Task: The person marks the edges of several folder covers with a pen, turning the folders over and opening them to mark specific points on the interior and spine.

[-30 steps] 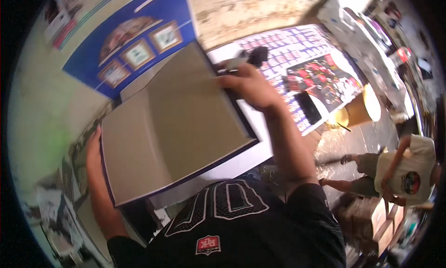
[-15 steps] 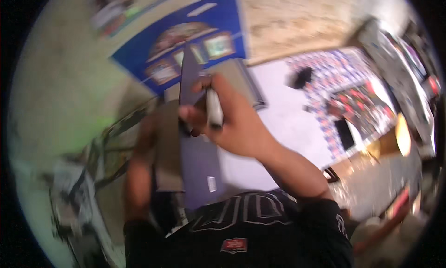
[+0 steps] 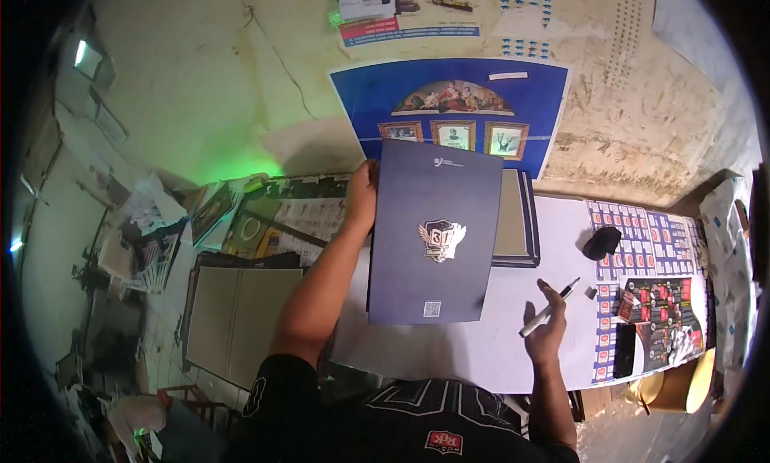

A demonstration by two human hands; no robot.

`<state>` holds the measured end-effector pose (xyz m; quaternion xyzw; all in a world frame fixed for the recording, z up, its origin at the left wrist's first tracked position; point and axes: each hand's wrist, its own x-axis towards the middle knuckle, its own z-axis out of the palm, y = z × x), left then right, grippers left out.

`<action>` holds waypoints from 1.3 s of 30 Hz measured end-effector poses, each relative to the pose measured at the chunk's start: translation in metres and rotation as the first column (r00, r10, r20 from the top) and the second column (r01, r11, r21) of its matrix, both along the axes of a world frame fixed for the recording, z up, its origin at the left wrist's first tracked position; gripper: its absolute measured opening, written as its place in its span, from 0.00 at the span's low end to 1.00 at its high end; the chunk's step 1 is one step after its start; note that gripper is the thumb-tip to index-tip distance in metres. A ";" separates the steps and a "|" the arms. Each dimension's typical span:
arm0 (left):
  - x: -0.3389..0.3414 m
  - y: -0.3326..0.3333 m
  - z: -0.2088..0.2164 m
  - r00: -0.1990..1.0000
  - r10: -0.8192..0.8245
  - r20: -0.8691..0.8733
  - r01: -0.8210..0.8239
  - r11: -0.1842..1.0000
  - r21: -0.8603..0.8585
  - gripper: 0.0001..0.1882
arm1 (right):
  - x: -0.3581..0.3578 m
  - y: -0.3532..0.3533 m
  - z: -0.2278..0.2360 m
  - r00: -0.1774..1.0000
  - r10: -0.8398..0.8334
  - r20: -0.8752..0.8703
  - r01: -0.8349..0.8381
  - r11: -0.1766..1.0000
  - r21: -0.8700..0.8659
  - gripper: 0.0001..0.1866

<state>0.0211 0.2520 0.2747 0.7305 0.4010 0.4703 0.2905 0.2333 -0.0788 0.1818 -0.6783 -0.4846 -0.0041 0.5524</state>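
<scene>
My left hand (image 3: 362,196) is closed on the upper left edge of a dark blue folder (image 3: 409,222). The folder is raised above the white table, its front cover facing up. A shiny winged emblem sits at the cover's middle, with a small square code below. Most of my left fingers are hidden behind the folder. To the right, my right hand (image 3: 547,331) holds a slim white pen-like tool (image 3: 536,322), its narrow dark tip pointing up and right. That hand is apart from the folder.
Behind the held folder lie stacked dark-edged grey boards (image 3: 513,214). Opened folders (image 3: 233,314) rest at the left. On the table's right are a black lump (image 3: 601,243), a dark phone (image 3: 624,351) and printed sheets (image 3: 638,222). A blue poster (image 3: 361,94) hangs on the wall.
My right hand has moved off the folder, down and right, still holding the pen-like tool. The folder has turned from nearly edge-on to show its cover, with my left hand at its edge.
</scene>
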 end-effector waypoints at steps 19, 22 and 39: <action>0.023 -0.052 0.050 0.973 -0.162 0.163 0.149 0.985 0.092 0.12 | -0.007 0.050 0.022 0.924 0.142 -0.355 -0.135 0.990 0.047 0.30; 0.017 -0.054 0.055 0.957 -0.176 0.232 0.139 0.976 0.166 0.11 | -0.009 0.052 0.016 0.629 0.309 -0.713 -0.340 0.935 0.105 0.27; 0.001 -0.026 0.062 0.961 -0.141 0.236 0.110 0.984 0.140 0.12 | -0.028 0.040 0.052 0.639 0.443 -0.628 -0.404 0.889 0.217 0.22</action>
